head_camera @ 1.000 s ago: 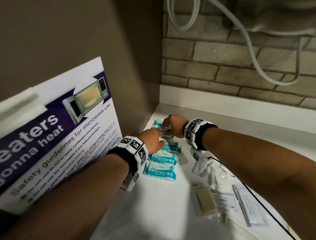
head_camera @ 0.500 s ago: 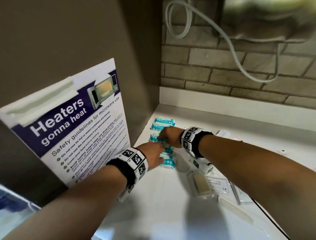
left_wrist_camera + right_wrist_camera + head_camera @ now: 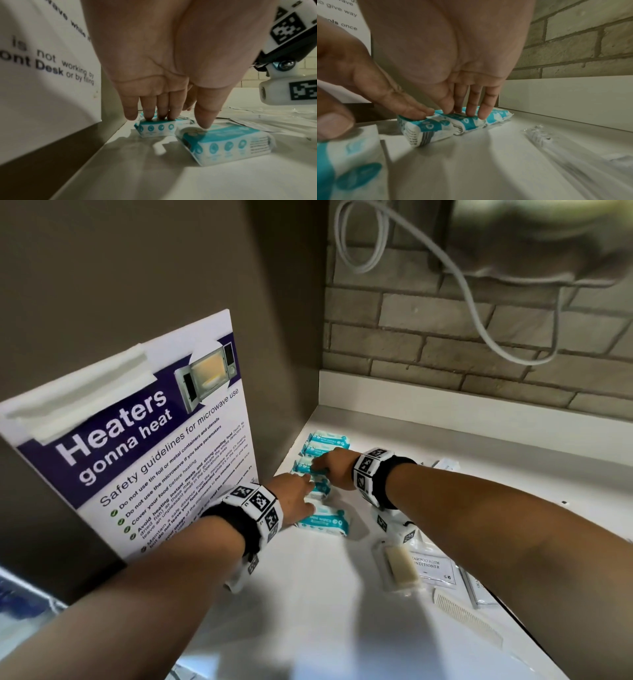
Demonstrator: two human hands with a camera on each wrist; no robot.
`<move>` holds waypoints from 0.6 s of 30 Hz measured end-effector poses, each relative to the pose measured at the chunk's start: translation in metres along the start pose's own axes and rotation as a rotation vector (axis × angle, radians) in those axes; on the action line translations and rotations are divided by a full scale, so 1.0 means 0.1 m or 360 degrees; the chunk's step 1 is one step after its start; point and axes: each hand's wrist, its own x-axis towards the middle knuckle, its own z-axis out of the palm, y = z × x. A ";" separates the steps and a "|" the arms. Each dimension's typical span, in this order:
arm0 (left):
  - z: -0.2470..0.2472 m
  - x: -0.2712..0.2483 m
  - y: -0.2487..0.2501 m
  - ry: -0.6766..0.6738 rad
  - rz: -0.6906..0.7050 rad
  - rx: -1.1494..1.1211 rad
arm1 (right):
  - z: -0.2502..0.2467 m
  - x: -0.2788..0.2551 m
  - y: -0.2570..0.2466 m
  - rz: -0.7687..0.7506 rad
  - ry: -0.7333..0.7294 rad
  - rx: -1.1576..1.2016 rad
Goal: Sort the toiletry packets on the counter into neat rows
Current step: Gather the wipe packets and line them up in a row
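Left hand (image 3: 297, 497) has slid nearer, both flat-fingered on wipes packets (image 3: 323, 520); soap (image 3: 400, 569), comb (image 3: 466, 619) alongside right hand (image 3: 330, 467).

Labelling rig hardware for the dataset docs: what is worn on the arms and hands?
Bare forearms, no sleeves or gloves. Each wrist carries a black strap with a white blocky band of black-and-white square fiducial tags: left hand, right hand. A white tagged camera pod hangs under the right wrist on a metal screw.

Poster (image 3: 144, 446) crowds counter's (image 3: 308, 594) left
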 end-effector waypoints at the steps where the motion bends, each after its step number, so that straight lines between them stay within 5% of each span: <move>1: -0.01 0.01 -0.01 -0.0002 -0.0003 -0.0007 | 0.00 0.00 0.00 0.0007 -0.0006 -0.0016; 18: -0.01 0.10 -0.04 -0.0032 -0.0041 -0.0180 | -0.04 0.07 -0.01 0.0041 -0.0114 -0.0217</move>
